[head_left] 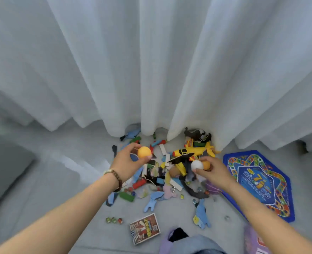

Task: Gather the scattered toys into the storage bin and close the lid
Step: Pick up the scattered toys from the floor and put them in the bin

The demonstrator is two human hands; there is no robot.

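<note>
1. Our left hand [126, 165] pinches an orange ball [144, 152] between thumb and fingertips, lifted above the toy pile; a beaded bracelet [119, 178] circles that wrist.
2. Our right hand [213, 169] grasps a white ball [197, 165], with a second orange ball [206, 165] tucked just behind it against the fingers.
3. Between the two grips lies the heap of scattered toys [159, 173]: coloured blocks, foam animal shapes, all on the pale floor.
4. Just beyond the right grip sits a yellow toy plane [192, 150], with a dark toy animal [197, 134] further off at the curtain [155, 61] hem.
5. Outward of the right hand, a blue game board [258, 182] lies flat.
6. Nearer us than the left grip: three marbles [113, 220] in a row and a card box [145, 228].
7. We can't spot the storage bin for certain from here.
</note>
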